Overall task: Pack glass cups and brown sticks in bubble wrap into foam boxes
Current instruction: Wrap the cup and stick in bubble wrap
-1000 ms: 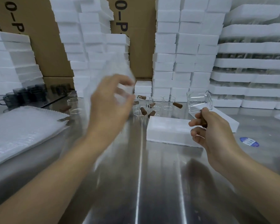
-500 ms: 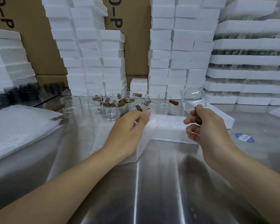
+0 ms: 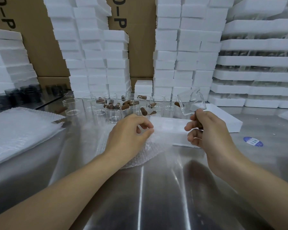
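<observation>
A sheet of bubble wrap lies on the steel table in front of me. My left hand rests over it, thumb and forefinger pinching its far edge. My right hand holds a clear glass cup tilted in the air by its brown stick handle. Just behind the hands lies a white foam box. Beyond it stand several empty glass cups with loose brown sticks among them.
A pile of bubble wrap sheets lies at the left. Dark glass cups stand at the far left. Tall foam box stacks and cardboard line the back. Another foam piece and a blue sticker lie at the right.
My left hand swung the bubble wrap sheet down from the air and laid it on the table, then drew back slightly along it. My right hand kept the cup nearly still.
</observation>
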`<state>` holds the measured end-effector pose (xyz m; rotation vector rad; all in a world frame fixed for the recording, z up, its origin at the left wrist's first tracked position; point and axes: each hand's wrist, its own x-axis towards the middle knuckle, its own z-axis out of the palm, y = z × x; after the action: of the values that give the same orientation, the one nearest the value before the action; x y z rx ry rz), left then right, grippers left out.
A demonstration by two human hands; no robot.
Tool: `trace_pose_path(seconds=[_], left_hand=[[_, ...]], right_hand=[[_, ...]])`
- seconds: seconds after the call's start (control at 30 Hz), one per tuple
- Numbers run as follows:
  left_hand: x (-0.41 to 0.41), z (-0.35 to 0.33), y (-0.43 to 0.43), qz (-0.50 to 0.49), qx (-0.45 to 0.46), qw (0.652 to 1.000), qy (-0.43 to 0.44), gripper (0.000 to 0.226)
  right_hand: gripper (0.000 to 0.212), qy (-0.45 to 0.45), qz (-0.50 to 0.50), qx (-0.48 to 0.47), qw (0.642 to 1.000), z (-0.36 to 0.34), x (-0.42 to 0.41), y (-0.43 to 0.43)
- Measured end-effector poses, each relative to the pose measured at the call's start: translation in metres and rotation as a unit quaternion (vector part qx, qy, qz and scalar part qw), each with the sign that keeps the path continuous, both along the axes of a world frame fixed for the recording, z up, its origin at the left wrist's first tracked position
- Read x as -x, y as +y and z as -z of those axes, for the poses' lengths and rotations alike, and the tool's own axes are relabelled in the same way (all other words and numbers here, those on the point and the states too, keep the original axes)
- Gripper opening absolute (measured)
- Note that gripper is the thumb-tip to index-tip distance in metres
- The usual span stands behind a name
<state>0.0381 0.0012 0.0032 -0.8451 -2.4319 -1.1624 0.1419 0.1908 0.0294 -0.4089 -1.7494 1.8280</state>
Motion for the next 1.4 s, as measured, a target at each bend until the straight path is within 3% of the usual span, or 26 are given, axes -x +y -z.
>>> trace_pose_path(seconds=[0.37,0.57,0.73,0.83,0.97,1.17,1.27,1.4], left_hand=[[-0.003,-0.006,-0.001,0.005,-0.107,0.993,0.049,0.015],[-0.012,-0.012,-0.001,0.009,-0.120,0.989,0.087,0.012],[-0.015,-0.018,-0.001,0.002,-0.163,0.979,0.125,0.009],[-0.016,-0.021,0.000,-0.006,-0.178,0.973,0.148,0.010],[-0.017,-0.022,-0.001,0.014,-0.152,0.967,0.205,0.009],[-0.022,-0.015,0.006,0.073,-0.050,0.936,0.340,0.012],[-0.027,-0.014,0.009,0.095,-0.018,0.927,0.363,0.011],[-0.035,-0.015,0.010,0.119,-0.006,0.923,0.367,0.011]], right_hand=[[0.031,0.010,-0.052,-0.044,0.998,0.002,-0.002,-0.007],[0.035,0.034,-0.105,-0.038,0.993,0.003,-0.003,-0.013],[0.036,-0.005,-0.110,-0.048,0.993,0.005,-0.002,-0.014],[0.036,-0.036,-0.084,-0.120,0.988,0.009,-0.001,-0.012],[0.030,-0.048,-0.048,-0.248,0.966,0.014,-0.003,-0.009],[0.029,-0.054,-0.106,-0.315,0.942,0.012,-0.006,-0.012],[0.036,-0.055,-0.123,-0.305,0.943,0.013,-0.007,-0.010],[0.018,-0.025,-0.151,-0.241,0.958,0.011,-0.010,-0.011]])
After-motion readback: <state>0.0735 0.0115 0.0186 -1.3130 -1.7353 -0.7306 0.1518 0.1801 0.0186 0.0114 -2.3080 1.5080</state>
